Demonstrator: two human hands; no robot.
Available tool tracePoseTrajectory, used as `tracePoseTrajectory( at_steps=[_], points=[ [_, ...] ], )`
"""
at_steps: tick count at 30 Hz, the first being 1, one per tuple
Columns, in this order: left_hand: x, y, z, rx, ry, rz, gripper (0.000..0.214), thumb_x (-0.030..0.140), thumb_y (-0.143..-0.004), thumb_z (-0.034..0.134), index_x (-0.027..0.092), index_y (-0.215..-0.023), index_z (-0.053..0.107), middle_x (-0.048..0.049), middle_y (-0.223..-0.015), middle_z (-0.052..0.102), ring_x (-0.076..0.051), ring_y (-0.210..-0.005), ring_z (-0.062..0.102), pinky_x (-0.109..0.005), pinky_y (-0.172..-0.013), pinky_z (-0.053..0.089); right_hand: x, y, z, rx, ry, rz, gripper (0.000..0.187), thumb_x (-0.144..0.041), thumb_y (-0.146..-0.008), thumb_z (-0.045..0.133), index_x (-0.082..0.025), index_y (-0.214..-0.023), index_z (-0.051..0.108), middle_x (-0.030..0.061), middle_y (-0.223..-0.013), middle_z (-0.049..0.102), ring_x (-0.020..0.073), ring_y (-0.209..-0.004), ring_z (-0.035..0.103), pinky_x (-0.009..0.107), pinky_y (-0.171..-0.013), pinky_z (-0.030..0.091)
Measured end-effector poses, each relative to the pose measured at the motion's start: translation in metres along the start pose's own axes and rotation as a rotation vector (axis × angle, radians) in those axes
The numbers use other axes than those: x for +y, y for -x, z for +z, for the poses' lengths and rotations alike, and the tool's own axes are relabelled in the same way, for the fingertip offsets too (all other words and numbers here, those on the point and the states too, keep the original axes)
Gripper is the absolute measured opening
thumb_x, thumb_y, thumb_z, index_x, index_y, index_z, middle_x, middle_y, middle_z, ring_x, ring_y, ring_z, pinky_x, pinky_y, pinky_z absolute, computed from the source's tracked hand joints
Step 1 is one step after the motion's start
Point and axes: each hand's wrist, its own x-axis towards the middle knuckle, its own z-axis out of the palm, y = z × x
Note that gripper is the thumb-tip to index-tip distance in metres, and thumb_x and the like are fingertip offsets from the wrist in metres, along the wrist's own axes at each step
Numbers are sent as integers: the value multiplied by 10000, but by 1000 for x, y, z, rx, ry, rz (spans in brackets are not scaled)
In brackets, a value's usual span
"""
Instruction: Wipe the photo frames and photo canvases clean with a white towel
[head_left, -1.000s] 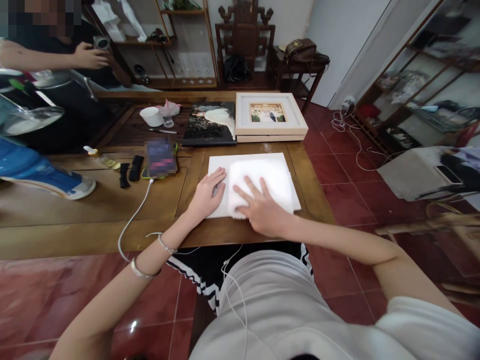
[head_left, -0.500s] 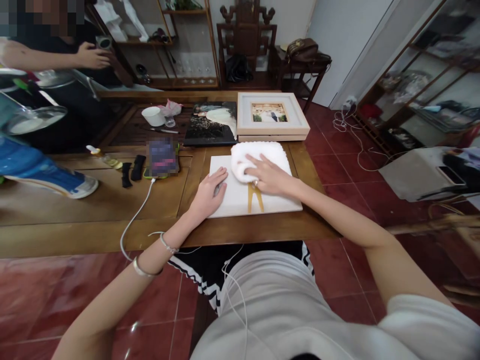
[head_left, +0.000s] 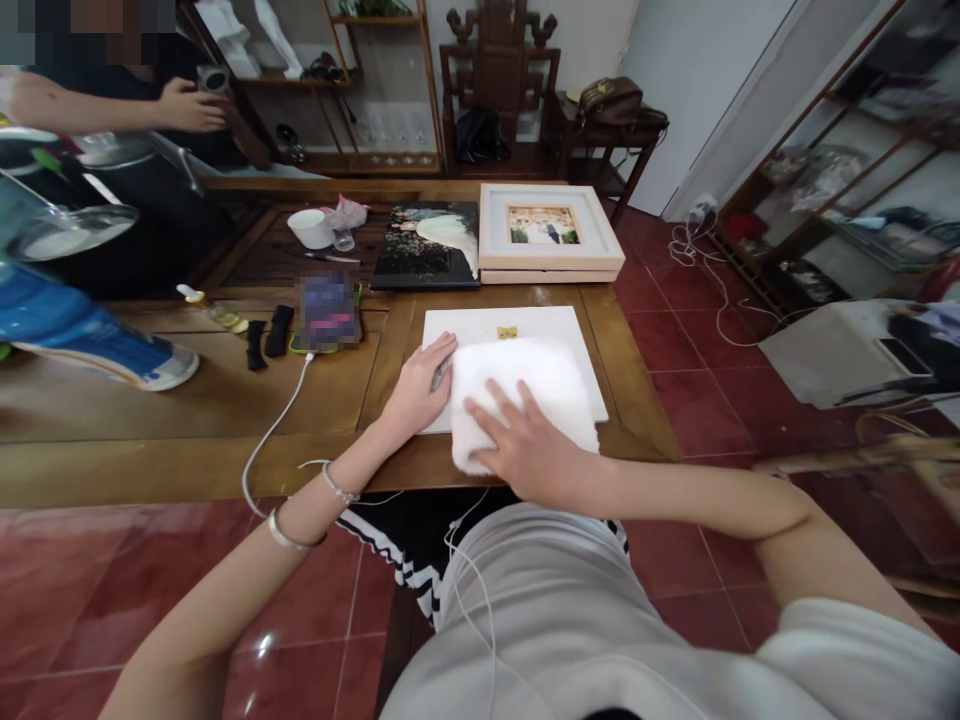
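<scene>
A white flat panel (head_left: 480,325), seemingly the back of a picture frame, lies on the wooden table (head_left: 225,400) with a small brass hanger (head_left: 507,332) near its far edge. A fluffy white cloth (head_left: 547,385) covers the panel's near half. My right hand (head_left: 525,445) presses flat on the cloth's near edge, fingers spread. My left hand (head_left: 416,385) rests flat on the panel's left edge, fingers extended and together.
Beyond the panel lie a white-framed photo (head_left: 547,235) and a dark photo print (head_left: 431,245). A phone on a charging cable (head_left: 326,312), black clips, a small bottle and a white bowl (head_left: 310,228) sit to the left. Another person (head_left: 112,110) stands at far left.
My right hand pushed the cloth to the panel's far edge, then drew it back to the near edge, uncovering the brass hanger. My left hand stayed on the left edge.
</scene>
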Motion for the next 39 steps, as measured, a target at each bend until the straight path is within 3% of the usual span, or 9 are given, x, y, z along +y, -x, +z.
tracePoseTrajectory(
  at_steps=[4,12,15,18,23,26,30,35,39],
  points=[
    [-2,0,1,-12,7,11,504,187,-810,464,176,-1296,597,-115,-1408,560,-284,-1358,467,-515,-1149,339,19,15,-3,-8,-72,-178,318,-83,-814,534,-188,-1063,702,141,-1520,424,382,-1448,262,671,-1120,247],
    [7,0,-1,50,7,-33,437,374,-975,405,138,-1272,622,-141,-1373,583,-282,-1321,509,-492,-1135,369,94,-42,4,78,-49,180,522,-24,-782,457,-116,-1285,562,167,-1572,321,383,-1473,179,683,-1118,224],
    [11,2,-5,158,64,-25,491,412,-1012,341,122,-1320,591,-143,-1397,560,-250,-1318,516,-419,-1137,382,87,-68,7,61,-9,272,522,-33,-808,438,-92,-1313,553,183,-1584,283,450,-1461,145,746,-1089,179],
    [15,4,-8,269,115,8,515,428,-1029,300,133,-1369,549,-124,-1437,525,-230,-1355,473,-405,-1156,356,63,-71,9,36,11,171,462,-65,-839,455,-112,-1271,610,178,-1580,295,465,-1458,133,753,-1095,136],
    [18,4,-10,290,122,2,521,441,-1037,255,173,-1360,564,-88,-1433,538,-221,-1363,463,-420,-1157,355,20,-25,6,46,-1,-207,322,-128,-868,472,-185,-1066,719,113,-1537,405,408,-1442,256,693,-1116,209],
    [18,4,-8,205,100,-4,542,462,-1028,269,146,-1325,595,-109,-1391,575,-230,-1318,516,-407,-1134,393,15,2,0,19,-44,-284,255,-136,-813,529,-187,-957,734,93,-1484,485,369,-1425,320,642,-1128,253],
    [16,3,-5,106,45,-11,528,470,-1005,339,120,-1261,639,-142,-1404,552,-271,-1329,502,-445,-1145,370,43,10,-7,36,-128,-170,320,-67,-733,531,-186,-961,722,108,-1388,583,306,-1394,399,582,-1139,282],
    [12,2,-3,81,19,-44,449,411,-965,429,138,-1240,656,-143,-1412,544,-295,-1308,520,-470,-1138,372,97,-15,-18,238,-162,182,414,-69,-787,486,-144,-1176,609,191,-1299,611,310,-1174,594,461,-940,494],
    [8,2,-1,43,-3,-46,396,363,-941,454,163,-1200,678,-128,-1372,585,-299,-1315,514,-518,-1135,356,117,-56,-20,445,-78,158,502,19,-812,382,-182,-1253,510,143,-1502,421,307,-1396,376,488,-1017,443]
  ],
)
